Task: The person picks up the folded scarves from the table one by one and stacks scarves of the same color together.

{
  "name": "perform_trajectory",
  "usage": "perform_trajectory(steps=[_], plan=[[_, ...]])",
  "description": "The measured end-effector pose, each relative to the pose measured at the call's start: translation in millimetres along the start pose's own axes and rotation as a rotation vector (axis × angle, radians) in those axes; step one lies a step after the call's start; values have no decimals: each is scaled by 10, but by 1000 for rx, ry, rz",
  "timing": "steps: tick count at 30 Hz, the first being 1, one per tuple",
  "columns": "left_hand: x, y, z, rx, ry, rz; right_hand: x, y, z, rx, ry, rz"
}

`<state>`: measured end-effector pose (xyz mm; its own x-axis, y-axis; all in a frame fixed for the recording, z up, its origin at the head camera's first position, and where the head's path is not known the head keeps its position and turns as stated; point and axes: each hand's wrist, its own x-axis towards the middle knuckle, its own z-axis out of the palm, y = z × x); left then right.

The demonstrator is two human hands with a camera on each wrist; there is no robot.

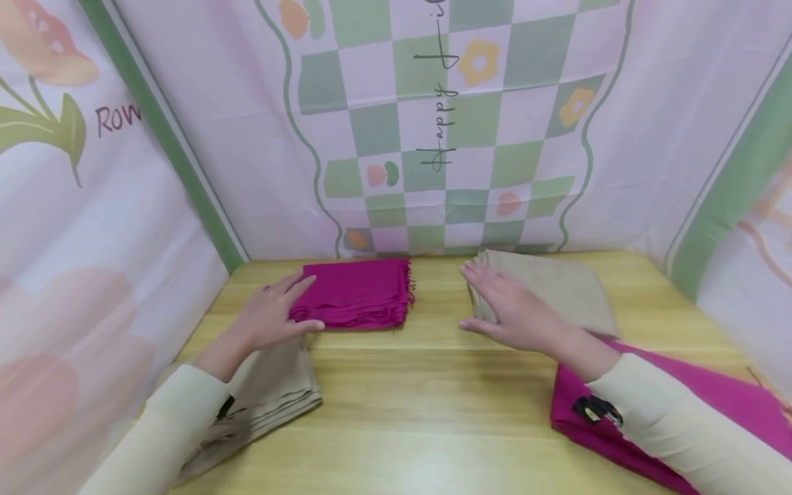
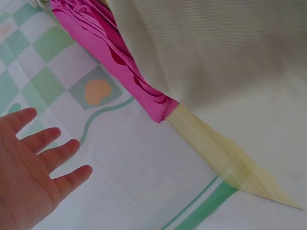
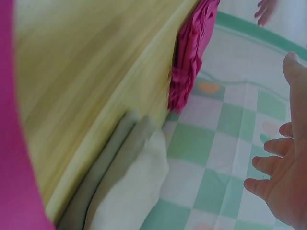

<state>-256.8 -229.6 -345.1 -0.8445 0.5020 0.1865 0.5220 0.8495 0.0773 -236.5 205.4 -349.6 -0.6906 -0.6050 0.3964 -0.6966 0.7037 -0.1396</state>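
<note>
My left hand (image 1: 267,316), fingers spread and holding nothing, hovers by the left end of a folded magenta fringed cloth (image 1: 353,292) at the back of the table. Below that wrist lies a folded beige cloth (image 1: 272,392), partly hidden by the sleeve. My right hand (image 1: 513,309) is also spread and holds nothing; in the head view it overlaps a second folded beige cloth (image 1: 557,285) at the back right. Under the right forearm lies a larger folded magenta cloth (image 1: 680,385). Both wrist views show the left hand (image 2: 29,172) and right hand (image 3: 283,167) raised off the cloths.
The wooden table (image 1: 396,412) has a printed curtain (image 1: 260,137) with green checks standing along its back edge. More printed fabric hangs at the left and right sides. Each folded cloth lies near a corner of the table.
</note>
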Motion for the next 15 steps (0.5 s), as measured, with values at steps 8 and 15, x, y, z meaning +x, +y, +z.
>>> perform_trajectory(steps=[8,15], plan=[[-317,-138,-62,-8,58,-49,101,-227,120,54,-3,-30],[-644,-286,-89,-42,64,-150,218,-422,260,75,-38,-51]])
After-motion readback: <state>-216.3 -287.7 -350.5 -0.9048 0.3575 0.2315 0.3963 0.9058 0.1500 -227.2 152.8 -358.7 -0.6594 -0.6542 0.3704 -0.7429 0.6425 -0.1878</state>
